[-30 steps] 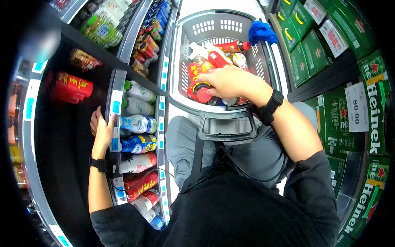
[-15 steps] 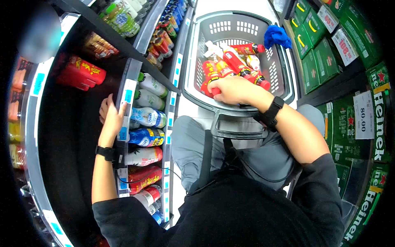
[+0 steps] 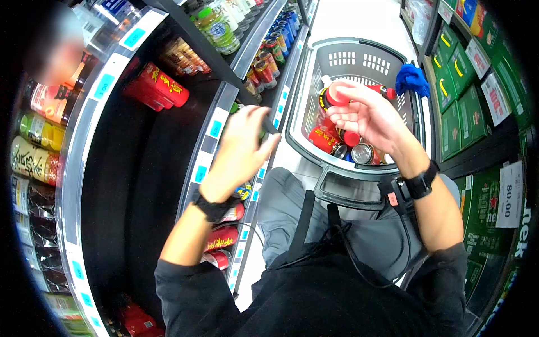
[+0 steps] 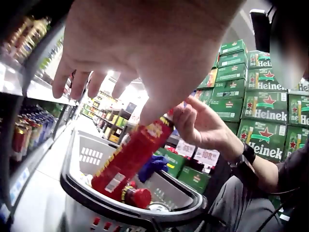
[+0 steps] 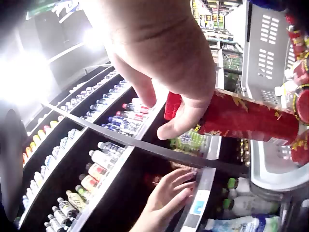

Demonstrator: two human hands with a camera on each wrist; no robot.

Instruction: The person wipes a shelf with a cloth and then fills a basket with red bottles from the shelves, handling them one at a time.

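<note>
My right hand (image 3: 370, 115) holds a red bottle (image 4: 135, 154) by its red cap end, tilted over the grey shopping basket (image 3: 295, 135). In the right wrist view, the thumb and fingers wrap the cap end while the bottle's body (image 5: 246, 118) slants toward the basket. My left hand (image 3: 238, 149) is raised near the shelf edge, fingers extended and holding nothing. Seen from the left wrist, its spread fingers (image 4: 96, 84) overlap the space above the basket. Inside the basket lie several red bottles (image 3: 323, 139) and a can (image 3: 362, 153) with its silver end up.
A dark shelf bay on the left holds red containers (image 3: 168, 87) at its back. Bottles and cans line the lower shelf (image 3: 264, 73) beside the basket. A blue cloth (image 3: 412, 80) hangs on the basket's right rim. Green beer cartons (image 3: 460, 132) stack along the right.
My right hand has lifted a red bottle up from among the others in the basket. The left hand has come off the shelf edge and moved toward the basket. The view has shifted.
</note>
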